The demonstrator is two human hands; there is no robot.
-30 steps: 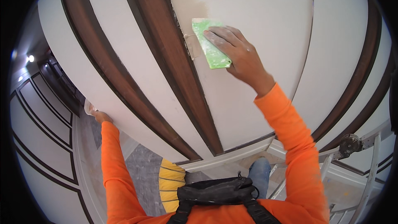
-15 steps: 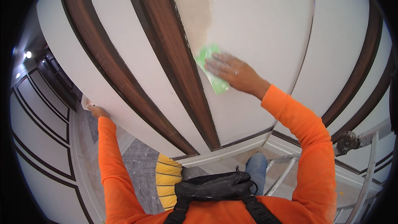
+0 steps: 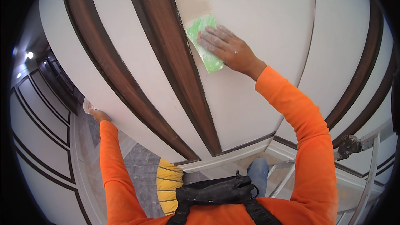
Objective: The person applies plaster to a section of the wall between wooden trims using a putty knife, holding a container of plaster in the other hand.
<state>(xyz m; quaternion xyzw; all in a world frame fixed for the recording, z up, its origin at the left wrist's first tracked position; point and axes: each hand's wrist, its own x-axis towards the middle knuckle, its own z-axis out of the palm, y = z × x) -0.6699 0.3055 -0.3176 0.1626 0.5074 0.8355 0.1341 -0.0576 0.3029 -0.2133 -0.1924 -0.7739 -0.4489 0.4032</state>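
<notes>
My right hand (image 3: 231, 50) holds a flat, rectangular green putty spreader (image 3: 204, 41) against the white wall panel (image 3: 258, 112). White smears cover the spreader and my fingertips. Its left edge sits beside a dark brown wood strip (image 3: 179, 54), just below a beige patch (image 3: 193, 2) on the panel. Far to the left, my left hand (image 3: 100, 116) is closed around a small whitish tub (image 3: 88, 106) at the wall's outer edge. What is inside the tub cannot be made out.
A metal stepladder (image 3: 373, 175) stands at lower right, close to my right arm. A yellow striped cloth or bag (image 3: 168, 187) is below, on the grey floor. A black chest pouch (image 3: 214, 189) hangs in front of me. White baseboard (image 3: 229, 157) runs along the wall's foot.
My right hand and the green spreader have moved up and slightly left along the panel, closer to the beige patch. My left hand has stayed nearly in place with the tub.
</notes>
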